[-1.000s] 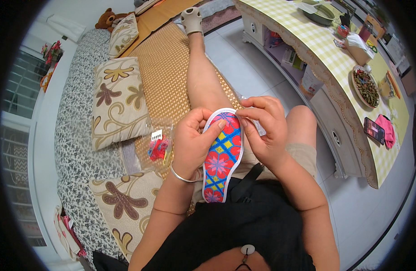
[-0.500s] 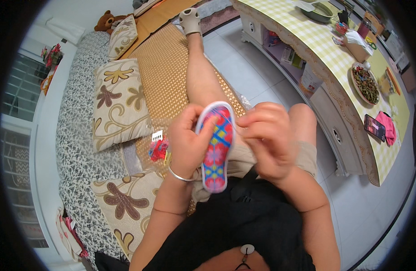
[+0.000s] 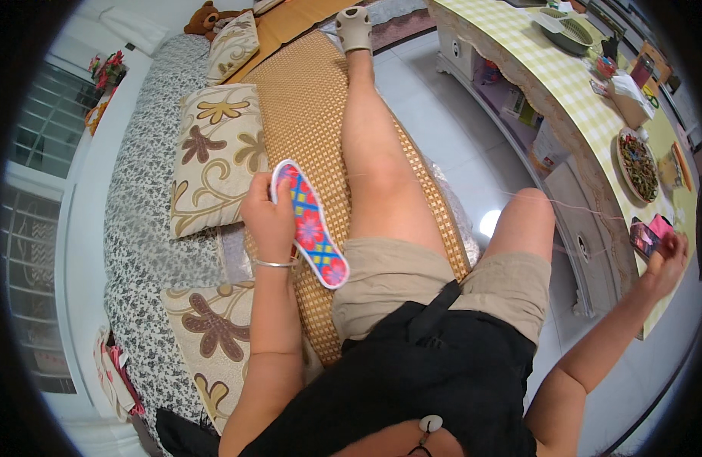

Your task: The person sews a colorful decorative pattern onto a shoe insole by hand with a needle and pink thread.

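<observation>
My left hand (image 3: 270,221) is closed round a patterned insole (image 3: 310,225) with a white rim and red, pink, blue and yellow stitched motifs, thumb on its face. It is tilted above the woven mat, its lower end by my left thigh. A thin pink thread (image 3: 572,206) runs from the insole's side across my knees toward the right. Far out at the right, beside the table's edge, my right hand (image 3: 667,259) has its fingers curled together at the thread's far end. Any needle there is too small to make out. Behind that hand lie a phone (image 3: 642,238) and a pink cloth (image 3: 660,225).
The table (image 3: 553,84) has a checked cloth and carries a plate of food (image 3: 638,165), a tissue box (image 3: 630,105) and a green basket (image 3: 568,34). Patterned cushions (image 3: 214,164) lie left on the seat with its woven mat (image 3: 297,91). A teddy bear (image 3: 206,20) sits at the back.
My right hand has swung from beside the insole far out to the right, drawing the thread long. My left hand has shifted left with the insole, which now tilts the other way.
</observation>
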Available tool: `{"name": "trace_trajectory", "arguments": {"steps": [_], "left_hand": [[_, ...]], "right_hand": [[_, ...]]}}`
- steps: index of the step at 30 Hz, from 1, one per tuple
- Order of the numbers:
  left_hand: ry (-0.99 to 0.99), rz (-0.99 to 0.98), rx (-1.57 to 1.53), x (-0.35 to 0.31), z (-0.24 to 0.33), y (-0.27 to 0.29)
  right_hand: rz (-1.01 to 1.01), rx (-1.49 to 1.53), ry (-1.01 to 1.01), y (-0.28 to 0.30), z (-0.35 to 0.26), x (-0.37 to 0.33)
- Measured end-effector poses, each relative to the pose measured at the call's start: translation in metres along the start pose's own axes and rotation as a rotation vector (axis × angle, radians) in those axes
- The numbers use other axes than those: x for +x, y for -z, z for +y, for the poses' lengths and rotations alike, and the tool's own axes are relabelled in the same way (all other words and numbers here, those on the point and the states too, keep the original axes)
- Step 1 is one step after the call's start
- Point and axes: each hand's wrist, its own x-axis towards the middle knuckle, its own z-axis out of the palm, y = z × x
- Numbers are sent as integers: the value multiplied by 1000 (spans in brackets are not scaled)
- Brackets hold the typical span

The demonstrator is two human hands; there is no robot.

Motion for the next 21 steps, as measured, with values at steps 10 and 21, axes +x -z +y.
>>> {"name": "trace_trajectory", "arguments": {"steps": [10,21], "left_hand": [[374,-404,-881,-31,113,-11],[325,-398,-925,-39,123,-13]], "right_hand": [[-801,-497,169,-317,45,-291],[-952,-446,456,-344,64,-307]]}}
